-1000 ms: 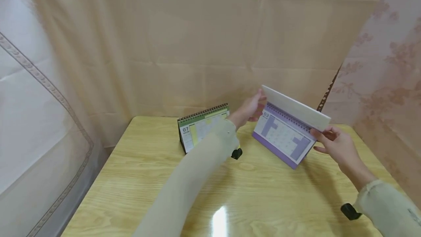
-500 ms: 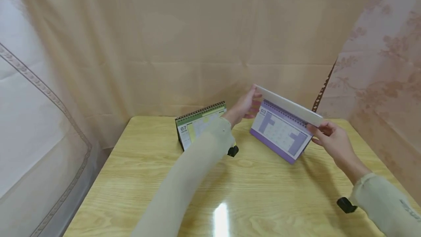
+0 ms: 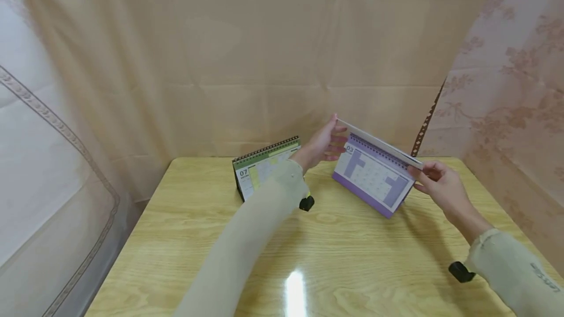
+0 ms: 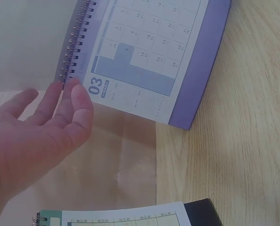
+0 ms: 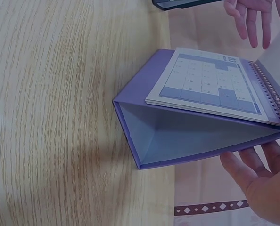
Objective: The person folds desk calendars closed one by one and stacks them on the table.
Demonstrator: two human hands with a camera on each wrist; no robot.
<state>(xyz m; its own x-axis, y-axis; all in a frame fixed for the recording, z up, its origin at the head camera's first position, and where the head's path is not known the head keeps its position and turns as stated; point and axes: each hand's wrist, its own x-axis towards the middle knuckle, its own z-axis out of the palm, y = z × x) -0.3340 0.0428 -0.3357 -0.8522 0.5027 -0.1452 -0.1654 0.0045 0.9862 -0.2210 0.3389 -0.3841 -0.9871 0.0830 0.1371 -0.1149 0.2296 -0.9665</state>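
A purple spiral desk calendar [image 3: 372, 175] showing 03 is tilted on the table, its lower front edge turned to the left. Above its spiral rises a lifted page [image 3: 380, 144], seen nearly edge-on in the head view. My left hand [image 3: 319, 145] pinches that page at its left corner, the other fingers spread loosely below; the exact contact is hard to see in the left wrist view. At the right end of the spiral, my right hand [image 3: 447, 190] grips the calendar, thumb at the front. In the right wrist view its fingers [image 5: 253, 169] support the back panel.
A green desk calendar [image 3: 251, 175] marked 07 stands to the left, partly behind my left forearm. The wooden table [image 3: 343, 263] runs back to a beige curtain [image 3: 255, 62]. Cloth also hangs along both sides.
The lifted page has swung back over the spiral, from a broad white face to a thin strip. Both hands have moved with it. The view has shifted slightly.
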